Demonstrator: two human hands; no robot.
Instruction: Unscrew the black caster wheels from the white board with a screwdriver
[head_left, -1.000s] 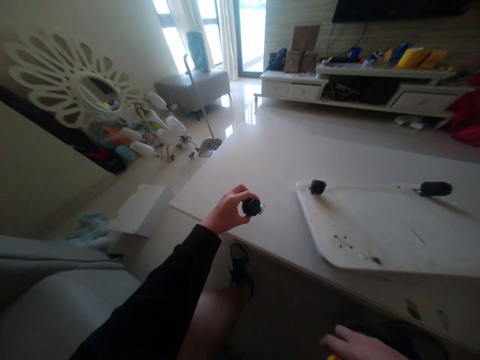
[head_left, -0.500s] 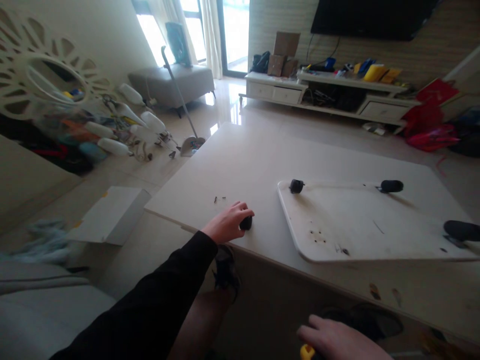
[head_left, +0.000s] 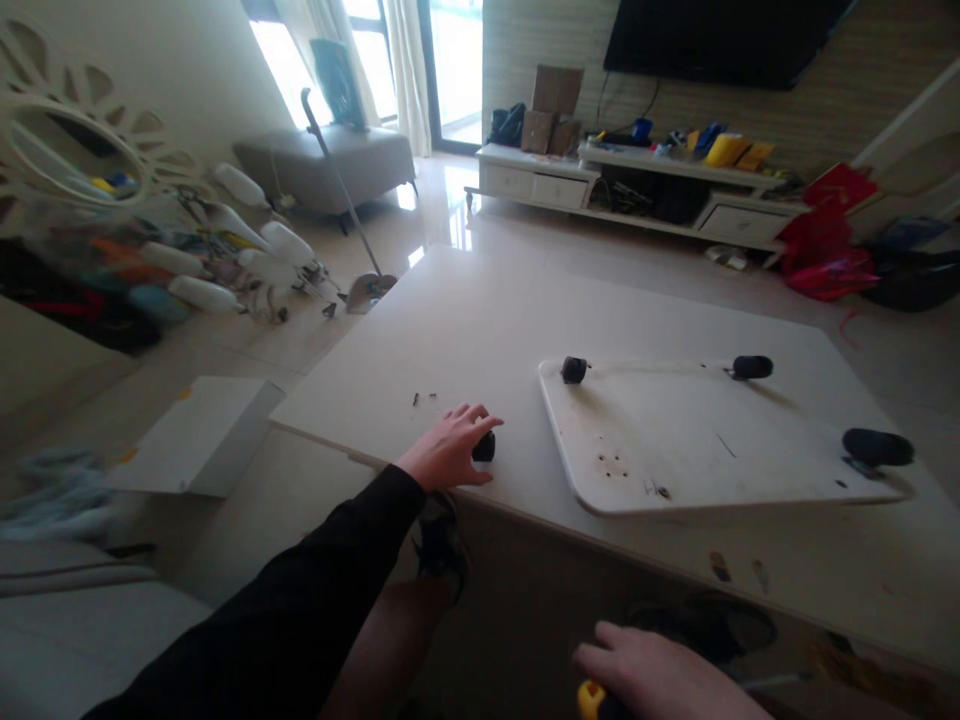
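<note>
At the table's near edge a black caster wheel (head_left: 485,447) stands on the tabletop, partly hidden by my left hand (head_left: 454,447). The thumb and fingers of that hand are spread around the wheel, apart from its sides as far as I can see. My right hand (head_left: 660,670), low in the view below the table edge, is closed round a yellow-and-black handle (head_left: 592,698); the rest of that tool is out of sight. To the right lies a white board (head_left: 675,435) with three black casters on it. Its near left corner shows several small screw holes.
Two small screws (head_left: 424,398) lie on the white table (head_left: 480,310), left of the board. A white box (head_left: 199,435) is on the floor at left. Beyond are a grey ottoman (head_left: 330,165), a long-handled dustpan (head_left: 370,292) and a TV cabinet (head_left: 517,185).
My left hand has lowered the caster wheel onto the table and its fingers have opened away from it. The view has turned to the right. My right hand still holds the yellow-and-black handle.
</note>
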